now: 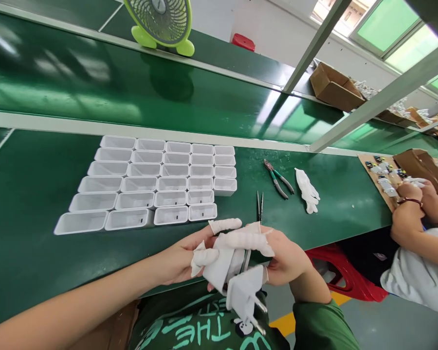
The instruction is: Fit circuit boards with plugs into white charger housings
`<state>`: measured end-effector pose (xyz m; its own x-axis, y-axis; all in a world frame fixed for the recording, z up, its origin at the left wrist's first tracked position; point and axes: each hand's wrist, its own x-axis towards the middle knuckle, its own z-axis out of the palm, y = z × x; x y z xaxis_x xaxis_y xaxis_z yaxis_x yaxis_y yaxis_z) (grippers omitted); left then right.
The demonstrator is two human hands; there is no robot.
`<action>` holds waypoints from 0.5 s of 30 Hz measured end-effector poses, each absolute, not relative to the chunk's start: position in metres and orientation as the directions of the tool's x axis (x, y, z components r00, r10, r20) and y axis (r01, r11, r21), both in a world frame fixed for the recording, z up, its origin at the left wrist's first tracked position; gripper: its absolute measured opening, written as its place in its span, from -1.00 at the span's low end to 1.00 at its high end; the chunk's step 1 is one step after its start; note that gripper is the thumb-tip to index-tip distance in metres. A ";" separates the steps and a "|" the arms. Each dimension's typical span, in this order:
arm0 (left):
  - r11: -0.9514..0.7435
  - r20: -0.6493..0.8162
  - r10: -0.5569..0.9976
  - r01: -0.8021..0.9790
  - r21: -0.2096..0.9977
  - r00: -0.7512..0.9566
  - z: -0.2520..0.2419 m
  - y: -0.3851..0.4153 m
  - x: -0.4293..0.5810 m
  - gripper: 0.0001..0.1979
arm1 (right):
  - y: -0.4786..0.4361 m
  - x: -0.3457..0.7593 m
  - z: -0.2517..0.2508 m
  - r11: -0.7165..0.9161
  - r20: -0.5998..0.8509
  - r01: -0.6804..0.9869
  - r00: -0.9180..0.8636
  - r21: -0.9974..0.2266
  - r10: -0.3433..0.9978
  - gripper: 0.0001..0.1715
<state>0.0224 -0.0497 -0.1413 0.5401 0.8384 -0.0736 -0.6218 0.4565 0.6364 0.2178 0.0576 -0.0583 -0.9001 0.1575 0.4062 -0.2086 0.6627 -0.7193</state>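
In front of my chest, my left hand (184, 255) is closed on a white plastic housing (216, 272) shaped like the open boxes on the bench. My right hand (286, 253) is closed at the other side, its covered fingers lying over the white parts. A white plug (244, 291) with two metal pins sticks out below that hand, close against the housing. Whether plug and housing are joined is hidden by my fingers. White finger covers wrap several fingertips. Just beyond my hands lie metal tweezers (260, 206).
Rows of white open boxes (100, 183) stand left on the green bench (18, 262). Pliers (278, 179) and a white glove (306, 190) lie right. A green fan (164, 22) stands on the shelf. At far right, a co-worker's hands (418, 192) work over cardboard with parts.
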 end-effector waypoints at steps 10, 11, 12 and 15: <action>-0.625 0.609 0.765 0.472 0.622 0.209 -0.137 -0.056 0.011 -0.55 | -0.006 0.241 -0.132 0.681 0.435 0.392 -0.551 -0.618 0.712 -0.39; -0.644 0.622 0.743 0.514 0.567 0.246 -0.136 -0.055 0.012 -0.56 | -0.009 0.239 -0.138 0.676 0.432 0.401 -0.545 -0.618 0.718 -0.37; -0.645 0.621 0.737 0.551 0.529 0.266 -0.135 -0.054 0.013 -0.58 | -0.010 0.237 -0.142 0.671 0.430 0.403 -0.541 -0.622 0.723 -0.34; -0.615 0.625 0.743 0.613 0.496 0.240 -0.135 -0.053 0.015 -0.77 | -0.011 0.233 -0.145 0.676 0.434 0.379 -0.549 -0.633 0.714 -0.31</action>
<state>0.0152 -0.0525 -0.1351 0.2402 0.7429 0.6248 0.6133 -0.6151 0.4956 0.2326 -0.0113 -0.1448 -0.5493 0.7142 0.4338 0.3789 0.6756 -0.6325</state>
